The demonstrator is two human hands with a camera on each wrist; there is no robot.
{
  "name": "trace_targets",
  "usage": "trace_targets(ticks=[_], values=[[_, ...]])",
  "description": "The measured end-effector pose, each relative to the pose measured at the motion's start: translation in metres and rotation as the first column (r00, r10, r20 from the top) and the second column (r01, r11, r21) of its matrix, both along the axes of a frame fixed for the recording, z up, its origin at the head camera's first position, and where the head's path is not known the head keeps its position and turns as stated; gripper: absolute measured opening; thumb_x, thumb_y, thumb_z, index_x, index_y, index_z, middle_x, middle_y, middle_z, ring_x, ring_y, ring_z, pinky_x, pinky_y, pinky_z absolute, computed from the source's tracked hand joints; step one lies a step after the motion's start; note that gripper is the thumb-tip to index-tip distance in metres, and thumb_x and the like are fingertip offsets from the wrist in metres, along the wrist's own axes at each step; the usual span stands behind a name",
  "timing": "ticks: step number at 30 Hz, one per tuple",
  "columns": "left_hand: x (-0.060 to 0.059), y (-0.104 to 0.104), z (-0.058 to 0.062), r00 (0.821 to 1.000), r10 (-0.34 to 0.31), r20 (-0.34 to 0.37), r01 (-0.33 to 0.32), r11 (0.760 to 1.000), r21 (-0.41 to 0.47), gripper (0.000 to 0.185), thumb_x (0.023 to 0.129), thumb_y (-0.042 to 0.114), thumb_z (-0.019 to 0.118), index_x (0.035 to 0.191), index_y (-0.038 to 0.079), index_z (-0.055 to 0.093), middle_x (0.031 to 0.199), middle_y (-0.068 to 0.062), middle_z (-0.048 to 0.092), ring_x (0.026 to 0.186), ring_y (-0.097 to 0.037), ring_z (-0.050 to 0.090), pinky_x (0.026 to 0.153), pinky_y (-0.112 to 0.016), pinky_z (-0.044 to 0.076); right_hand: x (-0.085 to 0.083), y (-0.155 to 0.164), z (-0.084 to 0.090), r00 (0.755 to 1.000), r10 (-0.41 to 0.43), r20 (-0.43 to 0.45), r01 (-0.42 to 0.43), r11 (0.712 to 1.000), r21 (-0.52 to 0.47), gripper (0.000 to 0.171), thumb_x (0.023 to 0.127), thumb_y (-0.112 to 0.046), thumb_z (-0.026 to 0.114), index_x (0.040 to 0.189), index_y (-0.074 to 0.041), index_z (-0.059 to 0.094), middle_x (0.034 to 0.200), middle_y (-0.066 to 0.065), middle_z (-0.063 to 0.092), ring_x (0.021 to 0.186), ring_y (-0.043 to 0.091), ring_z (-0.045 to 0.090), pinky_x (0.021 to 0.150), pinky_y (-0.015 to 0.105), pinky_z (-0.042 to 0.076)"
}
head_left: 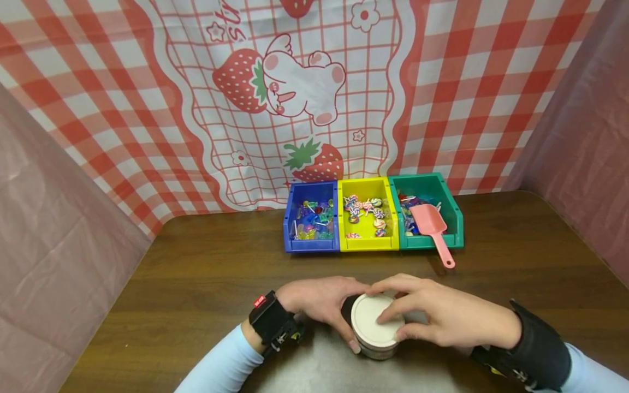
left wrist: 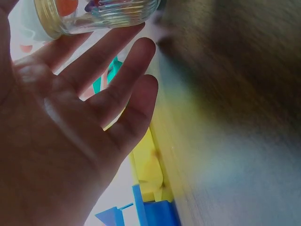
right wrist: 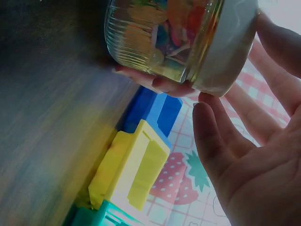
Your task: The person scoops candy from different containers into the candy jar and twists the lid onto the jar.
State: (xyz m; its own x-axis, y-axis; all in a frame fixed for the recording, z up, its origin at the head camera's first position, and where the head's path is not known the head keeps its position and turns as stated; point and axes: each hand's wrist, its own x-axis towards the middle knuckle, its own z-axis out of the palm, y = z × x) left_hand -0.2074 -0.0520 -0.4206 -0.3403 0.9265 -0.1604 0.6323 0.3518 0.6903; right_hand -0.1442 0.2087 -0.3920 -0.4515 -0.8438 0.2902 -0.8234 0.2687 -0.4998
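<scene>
head view has my left hand (head_left: 321, 302) cupped round the side of the glass jar (head_left: 375, 327) near the table's front edge, fingers loosely curved against the glass, while my right hand (head_left: 442, 316) grips the white lid (head_left: 374, 315) with curled fingertips. the glass looks slick: i judge a weak left hold would let the jar spin or tip, spilling the sweets

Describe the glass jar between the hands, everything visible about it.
The jar is clear ribbed glass with a white lid on top, looking like plastic. Colourful pieces show through its wall. It stands upright on the dark wooden table, near the front edge. The left hand wraps its side; the right hand rests fingers on the lid and its rim.
</scene>
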Motion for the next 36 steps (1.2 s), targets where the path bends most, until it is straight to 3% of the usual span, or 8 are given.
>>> trace_targets(ticks=[7, 13, 20, 24, 26, 28, 32, 36], values=[[0.0, 0.0, -0.001, 1.0, -0.014, -0.021, 0.015, 1.0, 0.006, 0.078, 0.069, 0.043, 0.091, 0.135, 0.026, 0.055, 0.118, 0.018, 0.057, 0.106, 0.0, 0.052, 0.094, -0.019, 0.041, 0.003, -0.005, -0.002, 0.995, -0.073, -0.063, 0.076, 0.996, 0.036, 0.025, 0.089, -0.041, 0.074, 0.113, -0.035, 0.07, 0.136, -0.007, 0.054, 0.117, 0.016, 0.053, 0.089, 0.037, 0.052], [0.0, -0.001, -0.001, 1.0, -0.007, 0.004, 0.007, 1.0, -0.006, 0.077, 0.07, 0.042, 0.091, 0.136, 0.027, 0.055, 0.119, 0.021, 0.057, 0.105, 0.0, 0.053, 0.092, -0.02, 0.042, 0.013, -0.013, -0.001, 0.973, -0.171, -0.157, 0.181, 0.982, 0.055, 0.027, 0.087, -0.052, 0.072, 0.106, -0.033, 0.068, 0.123, -0.01, 0.053, 0.104, 0.008, 0.054, 0.08, 0.028, 0.053], [0.0, -0.001, 0.0, 1.0, 0.005, 0.02, -0.005, 1.0, -0.018, 0.083, 0.07, 0.042, 0.091, 0.142, 0.028, 0.051, 0.12, 0.022, 0.058, 0.105, 0.0, 0.053, 0.092, -0.021, 0.042, 0.032, -0.028, 0.001, 0.9, -0.349, -0.26, 0.382, 0.92, 0.091, 0.041, 0.086, -0.066, 0.065, 0.101, -0.027, 0.067, 0.101, -0.013, 0.049, 0.08, 0.003, 0.049, 0.059, 0.019, 0.044], [0.0, -0.001, 0.0, 1.0, 0.007, 0.003, -0.007, 1.0, -0.023, 0.085, 0.07, 0.042, 0.091, 0.143, 0.028, 0.051, 0.119, 0.021, 0.058, 0.105, 0.0, 0.053, 0.091, -0.02, 0.043, 0.036, -0.03, 0.0, 0.87, -0.396, -0.294, 0.439, 0.893, 0.099, 0.051, 0.085, -0.07, 0.061, 0.106, -0.024, 0.068, 0.098, -0.012, 0.047, 0.083, 0.005, 0.045, 0.057, 0.02, 0.042], [0.0, 0.0, 0.0, 1.0, -0.001, -0.01, 0.001, 1.0, -0.019, 0.083, 0.07, 0.043, 0.091, 0.142, 0.027, 0.051, 0.119, 0.02, 0.058, 0.105, 0.0, 0.053, 0.091, -0.02, 0.043, 0.034, -0.028, 0.0, 0.878, -0.388, -0.28, 0.426, 0.901, 0.087, 0.051, 0.086, -0.067, 0.062, 0.112, -0.024, 0.068, 0.103, -0.012, 0.048, 0.09, 0.007, 0.045, 0.062, 0.022, 0.046], [0.0, 0.0, 0.0, 1.0, -0.006, -0.01, 0.006, 1.0, -0.015, 0.082, 0.07, 0.042, 0.091, 0.14, 0.026, 0.052, 0.118, 0.02, 0.058, 0.104, 0.0, 0.053, 0.091, -0.019, 0.043, 0.03, -0.025, 0.001, 0.904, -0.347, -0.251, 0.374, 0.925, 0.071, 0.048, 0.088, -0.061, 0.065, 0.119, -0.025, 0.067, 0.114, -0.01, 0.05, 0.101, 0.009, 0.046, 0.071, 0.025, 0.05], [0.0, 0.001, 0.0, 1.0, -0.014, 0.021, 0.014, 1.0, -0.009, 0.083, 0.071, 0.041, 0.091, 0.141, 0.025, 0.05, 0.118, 0.018, 0.058, 0.103, 0.0, 0.055, 0.09, -0.018, 0.044, 0.023, -0.015, 0.004, 0.967, -0.187, -0.173, 0.202, 0.977, 0.072, 0.041, 0.093, -0.046, 0.068, 0.13, -0.032, 0.061, 0.142, -0.005, 0.045, 0.125, 0.015, 0.044, 0.086, 0.034, 0.052], [0.0, 0.0, 0.0, 0.999, -0.018, 0.028, 0.018, 1.0, -0.005, 0.081, 0.072, 0.04, 0.09, 0.141, 0.024, 0.05, 0.119, 0.017, 0.058, 0.105, 0.0, 0.055, 0.092, -0.019, 0.043, 0.02, -0.01, 0.005, 0.992, -0.065, -0.103, 0.076, 0.992, 0.097, 0.041, 0.096, -0.036, 0.067, 0.135, -0.036, 0.057, 0.153, -0.001, 0.038, 0.135, 0.018, 0.038, 0.091, 0.039, 0.051]])
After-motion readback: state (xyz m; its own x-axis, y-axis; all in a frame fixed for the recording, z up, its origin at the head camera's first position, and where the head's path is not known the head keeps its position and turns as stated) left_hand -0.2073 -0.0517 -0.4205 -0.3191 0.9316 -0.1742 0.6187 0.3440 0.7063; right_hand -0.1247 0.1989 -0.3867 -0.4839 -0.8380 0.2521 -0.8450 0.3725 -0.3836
